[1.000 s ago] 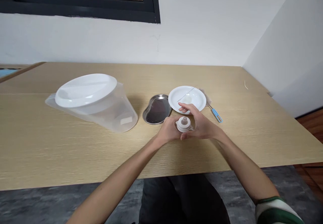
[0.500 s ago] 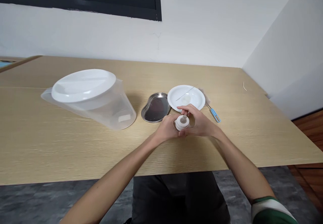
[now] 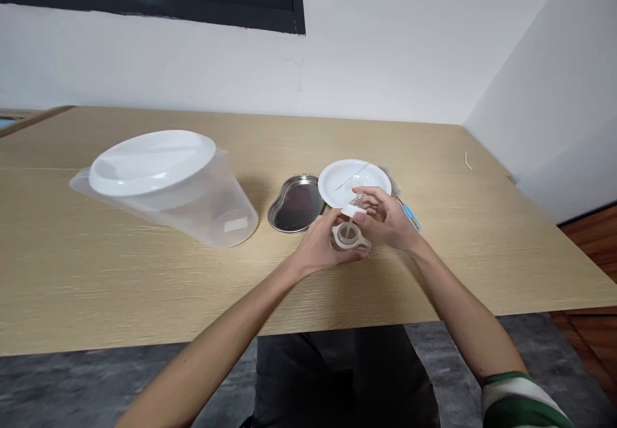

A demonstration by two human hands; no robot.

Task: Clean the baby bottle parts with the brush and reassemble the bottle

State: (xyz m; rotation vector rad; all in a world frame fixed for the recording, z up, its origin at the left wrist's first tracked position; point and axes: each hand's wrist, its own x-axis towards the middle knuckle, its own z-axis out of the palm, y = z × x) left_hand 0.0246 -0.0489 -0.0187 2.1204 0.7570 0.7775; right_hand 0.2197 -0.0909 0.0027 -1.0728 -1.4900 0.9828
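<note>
My left hand (image 3: pixel 322 245) is wrapped round a small bottle (image 3: pixel 348 235) with a pale collar and a side handle; its round mouth faces up. Just above that mouth, my right hand (image 3: pixel 388 221) grips a white cap (image 3: pixel 353 211) with a clear teat on top. A thin straw hangs from the cap into the bottle's mouth. Behind my hands stands a white plate (image 3: pixel 332 180) with a thin wire lying across it. To its left, touching or nearly so, is a steel kidney-shaped tray (image 3: pixel 295 206).
A large translucent pitcher (image 3: pixel 202 206) with a white lid (image 3: pixel 154 161) stands on the left of the wooden table (image 3: pixel 144 286). Right of the plate lies a brush with a blue handle (image 3: pixel 411 217). A small white bent piece (image 3: pixel 467 161) lies at the far right.
My right hand has lifted the white cap off the bottle, up and slightly away, baring the bottle's mouth and the straw. My left hand still holds the bottle.
</note>
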